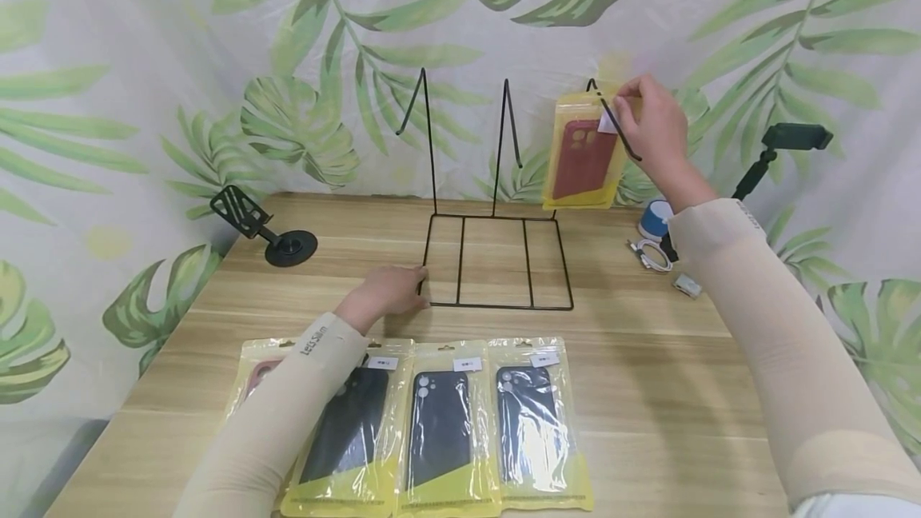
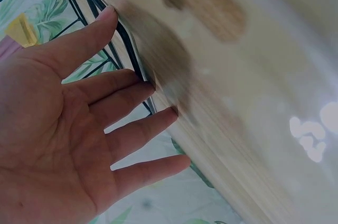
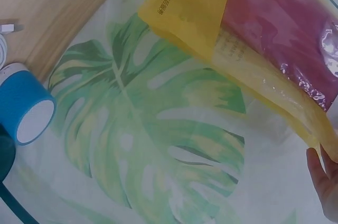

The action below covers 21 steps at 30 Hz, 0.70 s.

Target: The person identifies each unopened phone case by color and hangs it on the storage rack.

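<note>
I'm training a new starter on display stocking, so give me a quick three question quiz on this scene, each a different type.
1. True or false: the right hand holds a red phone case packet at the wire rack's right hook.
2. How many packets lie flat on the table near the person?
A) two B) four C) six
3. Fill in: the left hand rests on the rack's ____ corner.

Key: 1 true; 2 B; 3 front left.

Right hand (image 1: 651, 130) holds red case packet (image 1: 584, 154) on rack (image 1: 496, 262).
</note>
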Each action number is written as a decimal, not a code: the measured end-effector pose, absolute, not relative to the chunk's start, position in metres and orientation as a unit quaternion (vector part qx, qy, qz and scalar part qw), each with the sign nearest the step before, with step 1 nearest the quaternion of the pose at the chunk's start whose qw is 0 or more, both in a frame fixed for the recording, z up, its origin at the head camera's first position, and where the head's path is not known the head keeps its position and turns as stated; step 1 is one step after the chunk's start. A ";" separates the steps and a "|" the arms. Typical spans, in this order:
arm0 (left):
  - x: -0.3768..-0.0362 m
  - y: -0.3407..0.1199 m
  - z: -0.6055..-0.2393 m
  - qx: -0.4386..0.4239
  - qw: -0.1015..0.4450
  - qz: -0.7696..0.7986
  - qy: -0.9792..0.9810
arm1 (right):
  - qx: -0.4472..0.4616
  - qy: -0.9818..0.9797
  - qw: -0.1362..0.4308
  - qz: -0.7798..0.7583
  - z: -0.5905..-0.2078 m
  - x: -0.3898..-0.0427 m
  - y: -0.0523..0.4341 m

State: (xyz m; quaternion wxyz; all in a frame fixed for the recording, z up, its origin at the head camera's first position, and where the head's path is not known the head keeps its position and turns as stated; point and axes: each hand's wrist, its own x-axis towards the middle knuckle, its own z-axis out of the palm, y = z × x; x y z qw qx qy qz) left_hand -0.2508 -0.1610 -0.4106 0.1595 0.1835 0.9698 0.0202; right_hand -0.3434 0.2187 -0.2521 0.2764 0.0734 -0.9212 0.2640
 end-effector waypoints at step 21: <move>-0.253 -0.160 -0.412 0.189 0.163 0.023 0.968 | 0.197 -0.932 0.223 0.207 -0.369 -0.230 0.221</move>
